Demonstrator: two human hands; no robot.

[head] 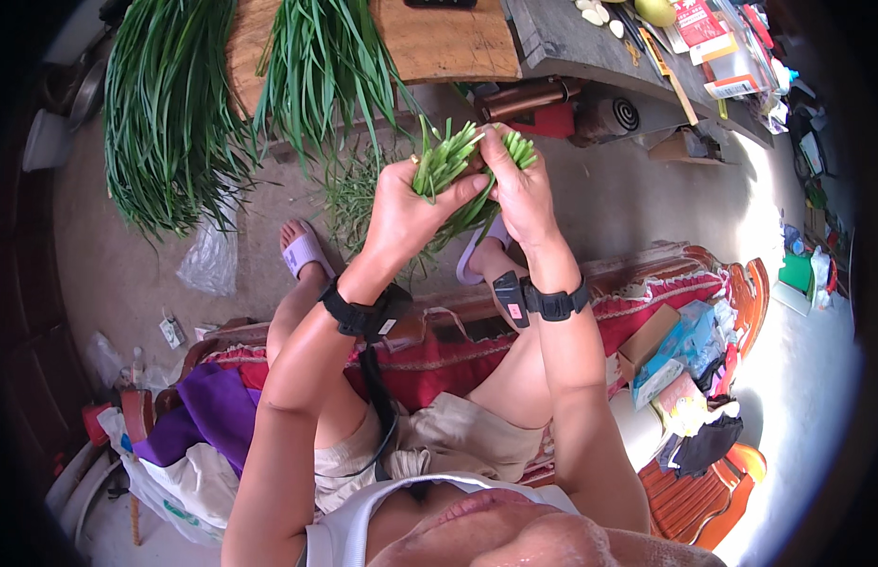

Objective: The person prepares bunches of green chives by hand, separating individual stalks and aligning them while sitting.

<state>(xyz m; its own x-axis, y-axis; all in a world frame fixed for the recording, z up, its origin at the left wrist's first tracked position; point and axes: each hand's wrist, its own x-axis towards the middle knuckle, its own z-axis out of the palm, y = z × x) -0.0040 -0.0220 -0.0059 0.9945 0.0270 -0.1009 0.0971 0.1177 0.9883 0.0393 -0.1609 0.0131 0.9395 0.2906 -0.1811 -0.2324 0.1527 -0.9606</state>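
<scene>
My left hand grips a bundle of garlic chives, whose pale cut stem ends stick up above the fist. Close against it, my right hand is closed around a smaller bunch of chive stems, thumb bent over the front. Green leaves hang below both hands, partly hidden by them. Past my left hand, a loose heap of garlic chives droops over the edge of the wooden table. A thicker heap of chives hangs down farther left.
Chive scraps litter the floor under my hands, near a clear plastic bag. A grey board at upper right carries peeled garlic cloves and a box cutter. I sit on a red-covered wooden bench, with boxes and cloths at right.
</scene>
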